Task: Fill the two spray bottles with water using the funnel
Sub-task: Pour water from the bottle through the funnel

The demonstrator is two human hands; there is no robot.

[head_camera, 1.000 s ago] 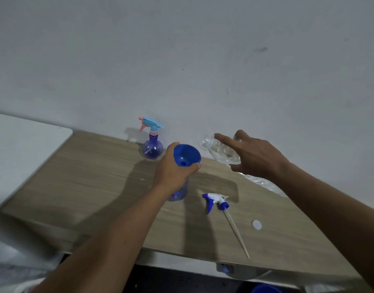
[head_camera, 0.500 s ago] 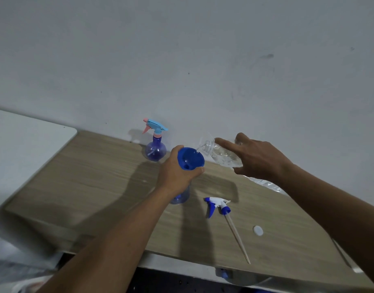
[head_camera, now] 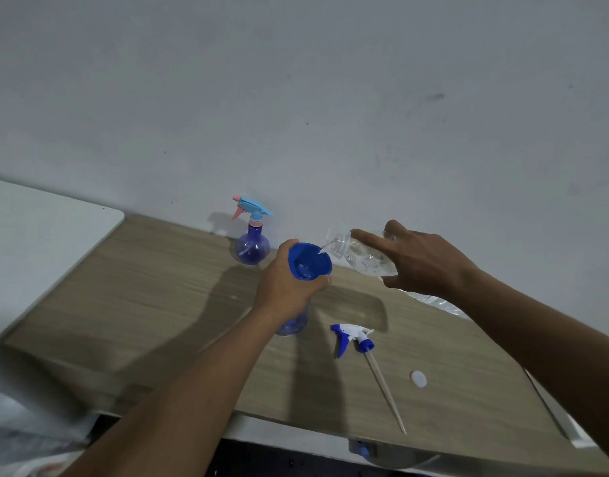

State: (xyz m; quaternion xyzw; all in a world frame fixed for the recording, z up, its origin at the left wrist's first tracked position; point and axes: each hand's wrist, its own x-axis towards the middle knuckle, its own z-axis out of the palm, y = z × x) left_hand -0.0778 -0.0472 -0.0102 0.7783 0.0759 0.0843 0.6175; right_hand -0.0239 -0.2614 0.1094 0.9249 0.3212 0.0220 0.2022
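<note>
My left hand [head_camera: 285, 287] grips the blue funnel [head_camera: 310, 261], which sits in the neck of an open purple spray bottle [head_camera: 294, 323] standing on the wooden table [head_camera: 158, 287]. My right hand [head_camera: 423, 261] holds a clear water bottle [head_camera: 359, 254] tilted to the left, its mouth over the funnel's rim, and water runs into the funnel. A second purple spray bottle [head_camera: 252, 242] with a light blue and pink trigger head stands by the wall. The white and blue trigger head [head_camera: 353, 337] with its long tube lies on the table to the right.
A small white cap [head_camera: 418, 378] lies on the table near the right front. Crumpled clear plastic [head_camera: 437, 302] lies behind my right forearm. A white surface [head_camera: 38, 228] adjoins the table on the left. The wall runs close behind the table.
The water bottle has tipped further, bringing its mouth over the funnel, and water now flows in. My left hand has kept its hold on the funnel.
</note>
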